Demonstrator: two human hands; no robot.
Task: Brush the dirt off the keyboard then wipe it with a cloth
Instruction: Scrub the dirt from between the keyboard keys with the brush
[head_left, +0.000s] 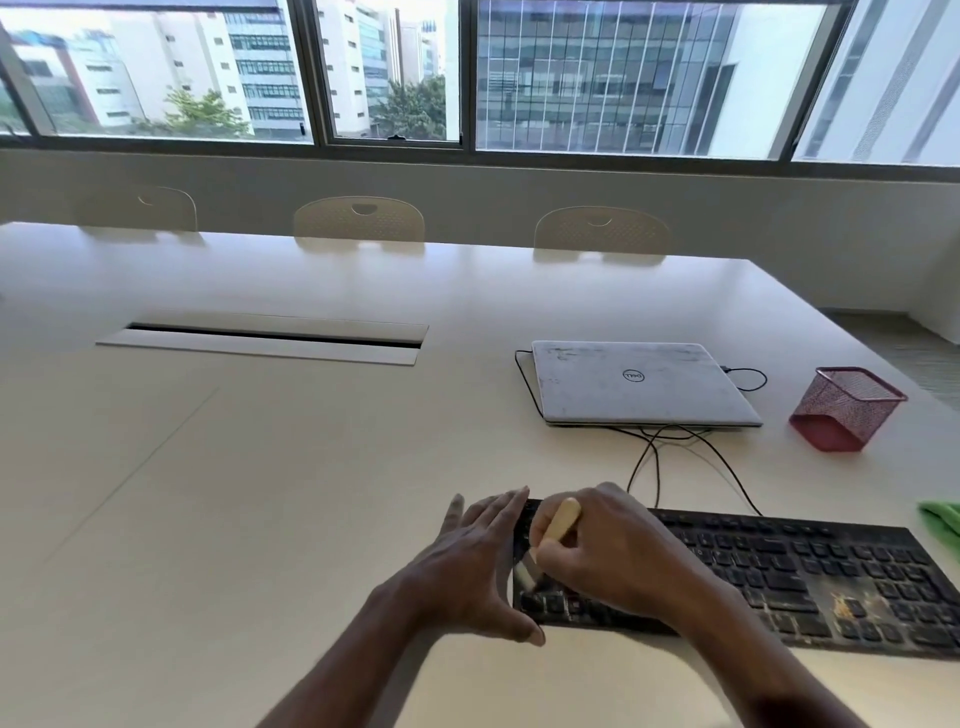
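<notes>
A black keyboard (779, 571) lies on the white table (260, 493) at the lower right, with orange-brown dirt (852, 603) scattered over its right-hand keys. My right hand (613, 551) grips a small brush with a pale wooden handle (562, 519); its bristles touch the keys at the keyboard's left end. My left hand (467, 566) rests against the keyboard's left edge with straight fingers and the thumb at the front corner. A green cloth (943, 519) shows at the right frame edge, beyond the keyboard.
A shut silver laptop (639, 384) sits behind the keyboard, with black cables (675, 457) running between them. A pink mesh pen holder (847, 408) stands to the laptop's right. A cable slot (270, 338) is set in the table's middle. Three chairs line the far side.
</notes>
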